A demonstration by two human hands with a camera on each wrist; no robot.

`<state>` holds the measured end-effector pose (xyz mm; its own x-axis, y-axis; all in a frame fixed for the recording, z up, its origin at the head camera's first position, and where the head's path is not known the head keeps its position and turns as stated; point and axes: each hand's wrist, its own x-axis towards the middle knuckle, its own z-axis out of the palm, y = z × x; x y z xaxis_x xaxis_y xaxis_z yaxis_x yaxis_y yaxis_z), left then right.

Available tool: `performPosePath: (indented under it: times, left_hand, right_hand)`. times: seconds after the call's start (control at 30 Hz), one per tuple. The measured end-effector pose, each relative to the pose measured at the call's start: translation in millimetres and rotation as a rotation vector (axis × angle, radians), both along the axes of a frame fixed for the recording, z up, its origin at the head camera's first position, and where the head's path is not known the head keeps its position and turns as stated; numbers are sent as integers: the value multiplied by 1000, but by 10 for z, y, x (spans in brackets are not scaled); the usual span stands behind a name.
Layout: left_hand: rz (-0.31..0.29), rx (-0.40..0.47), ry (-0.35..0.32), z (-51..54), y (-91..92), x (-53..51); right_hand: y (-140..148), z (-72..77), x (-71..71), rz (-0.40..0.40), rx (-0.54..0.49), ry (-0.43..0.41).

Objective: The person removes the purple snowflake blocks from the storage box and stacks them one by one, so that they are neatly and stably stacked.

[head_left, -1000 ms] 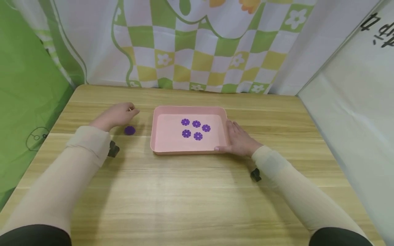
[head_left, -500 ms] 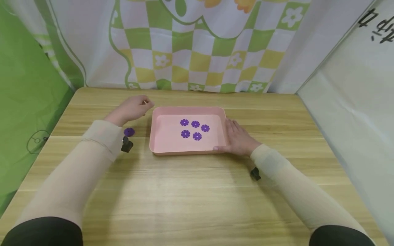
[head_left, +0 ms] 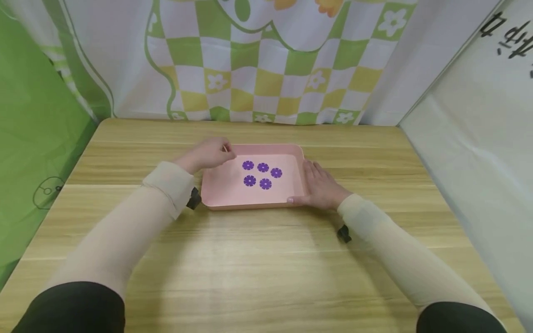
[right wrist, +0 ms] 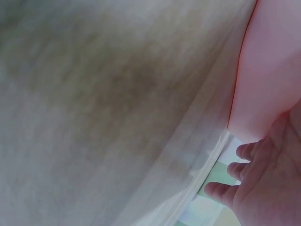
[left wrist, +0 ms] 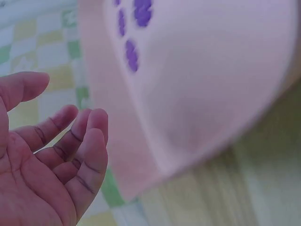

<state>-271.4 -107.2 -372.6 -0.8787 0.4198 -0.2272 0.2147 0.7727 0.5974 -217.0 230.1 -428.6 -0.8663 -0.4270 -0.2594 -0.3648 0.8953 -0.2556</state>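
Observation:
A shallow pink tray [head_left: 225, 198] sits on the table, with several purple notched flower-shaped discs [head_left: 265, 184] lying flat in it. Above the tray's far left corner is my left hand [head_left: 210, 153], its fingers loosely bent. In the left wrist view a gap separates thumb and fingers [left wrist: 94, 160], and nothing shows between them. My right hand [head_left: 322, 187] rests against the tray's right side, its fingers straight along the wall and the thumb at the front right corner. The right wrist view shows those fingertips [right wrist: 221, 192] past the pink wall.
The wooden table [head_left: 266, 268] extends around the tray on all sides. A checkered curtain [head_left: 270, 83] hangs behind it, with green cloth [head_left: 37, 138] on the left and a white panel [head_left: 470, 138] on the right.
My left hand has moved right, from beside a loose purple disc on the table to over the tray. The sleeve now hides that disc. My right hand stays in place.

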Motion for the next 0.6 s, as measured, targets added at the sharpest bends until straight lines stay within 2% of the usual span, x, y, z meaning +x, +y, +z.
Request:
performPosePath:
  times: [0.2, 0.3, 0.43, 0.5, 0.6]
  left_hand:
    - [-69, -94, -20, -51, 247, 37]
    - [-73, -46, -101, -62, 328, 50]
    - [-54, 89, -249, -79, 412, 64]
    - [-48, 114, -275, -89, 444, 68]
    - [-43, 106, -280, -106, 487, 76]
  right_hand:
    - [7, -14, -4, 4, -4, -7]
    - [5, -5, -4, -4, -9, -17]
    - [4, 6, -5, -12, -4, -23]
    - [3, 5, -7, -11, -8, -22]
    - [3, 4, -8, -7, -13, -19]
